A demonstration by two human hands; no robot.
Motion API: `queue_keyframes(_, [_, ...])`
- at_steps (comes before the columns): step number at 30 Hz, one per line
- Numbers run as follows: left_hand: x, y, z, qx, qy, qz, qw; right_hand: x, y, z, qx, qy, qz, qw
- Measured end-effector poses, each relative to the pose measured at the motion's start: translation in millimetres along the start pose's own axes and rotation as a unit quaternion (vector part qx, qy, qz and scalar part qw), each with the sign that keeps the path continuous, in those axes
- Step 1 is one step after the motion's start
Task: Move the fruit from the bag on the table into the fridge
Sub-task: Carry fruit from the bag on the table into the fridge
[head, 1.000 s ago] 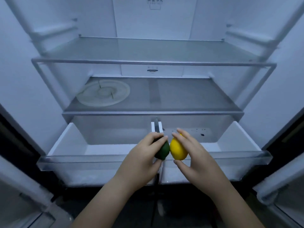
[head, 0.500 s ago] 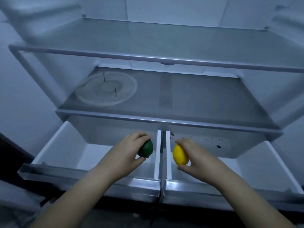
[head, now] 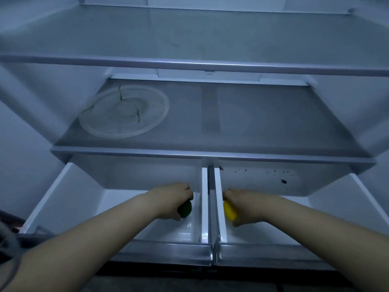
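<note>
Both sets of fingers are closed at lower centre, left hand (head: 174, 197) on the green fruit (head: 185, 210), right hand (head: 245, 204) on the yellow fruit (head: 229, 211); released too high, either could bruise.

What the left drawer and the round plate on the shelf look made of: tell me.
Left drawer: probably plastic, smooth white walls, clear glossy front lip catching glints. Round plate: glass or clear plastic, translucent, the grey shelf showing through.
</note>
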State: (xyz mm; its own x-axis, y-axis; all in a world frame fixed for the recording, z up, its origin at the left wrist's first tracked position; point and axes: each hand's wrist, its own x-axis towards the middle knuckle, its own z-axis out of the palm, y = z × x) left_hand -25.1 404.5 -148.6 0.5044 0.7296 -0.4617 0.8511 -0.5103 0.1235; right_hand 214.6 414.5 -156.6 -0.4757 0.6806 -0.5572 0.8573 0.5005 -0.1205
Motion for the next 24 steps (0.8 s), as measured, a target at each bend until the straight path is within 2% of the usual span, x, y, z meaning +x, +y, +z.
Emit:
queue_keyframes(10, [19, -20, 24, -0.029, 0.012, 0.018, 0.999, 22, 7, 30, 0.038, 0.042, -0.013, 0.998])
queue_keyframes(24, [24, -20, 31, -0.033, 0.000, 0.028, 0.999, 18, 9, 19, 0.062, -0.011, 0.039, 0.997])
